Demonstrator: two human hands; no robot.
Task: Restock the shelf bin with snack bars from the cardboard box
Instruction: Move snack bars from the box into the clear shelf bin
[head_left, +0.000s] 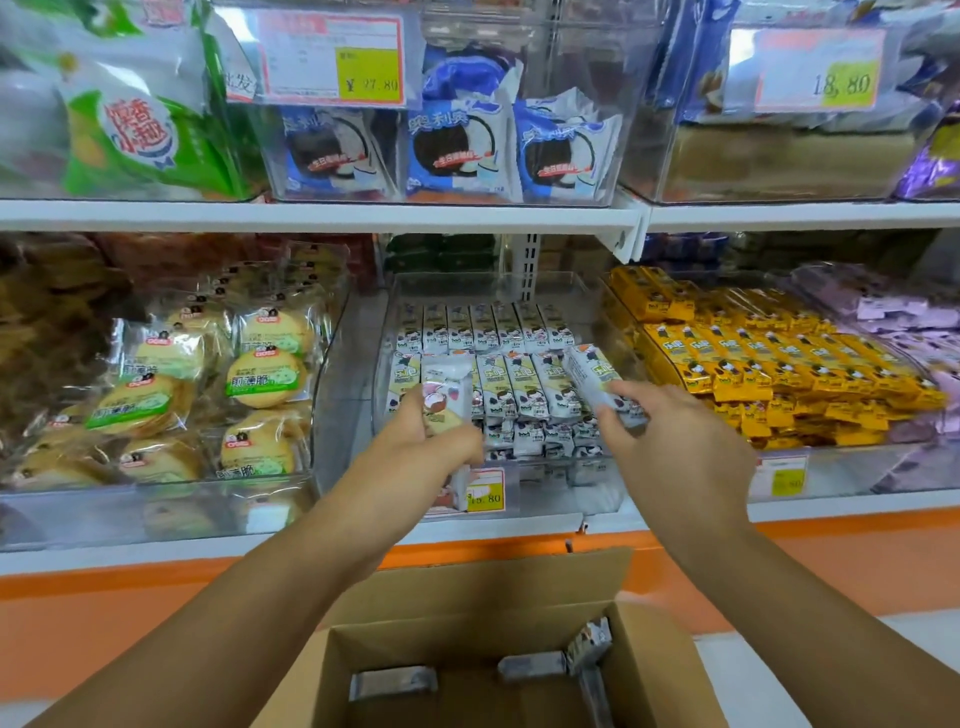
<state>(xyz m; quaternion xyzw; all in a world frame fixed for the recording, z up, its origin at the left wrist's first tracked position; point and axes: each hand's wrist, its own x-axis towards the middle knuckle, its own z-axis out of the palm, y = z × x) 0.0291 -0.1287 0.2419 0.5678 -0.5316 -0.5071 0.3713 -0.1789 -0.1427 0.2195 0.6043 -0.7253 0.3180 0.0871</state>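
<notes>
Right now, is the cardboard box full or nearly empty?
Nearly empty. The cardboard box has its flaps open, and only a few wrapped snack bars lie on its mostly bare bottom.

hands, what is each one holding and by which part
The left hand grips a white snack bar around its middle, both ends sticking out. The right hand pinches a second snack bar by its near end, above the shelf bin.

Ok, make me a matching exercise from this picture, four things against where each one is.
1 left hand
2 right hand
3 cardboard box
4 yellow bars

A in the neighbouring bin on the right
B grips a tilted bar over the shelf bin's right side
C below the shelves, open
D grips a pale bar at the shelf bin's left

Pairs: 1-D, 2-B, 3-C, 4-A
</notes>
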